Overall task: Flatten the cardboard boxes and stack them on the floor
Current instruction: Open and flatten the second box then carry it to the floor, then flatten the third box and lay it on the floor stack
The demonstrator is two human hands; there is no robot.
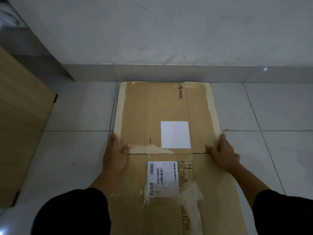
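A flattened brown cardboard box lies on the tiled floor, its far end near the wall. It carries a blank white label, a barcode shipping label and strips of torn tape. My left hand rests flat on the box's left edge, fingers spread, thumb on the cardboard. At the right edge my right hand presses down the same way. Both hands sit near the middle fold line. Whether more flattened boxes lie underneath is hidden.
A light wooden panel stands at the left, with a grey metal frame behind it. The grey wall and its baseboard run just past the box's far end. Pale floor tiles surround the box.
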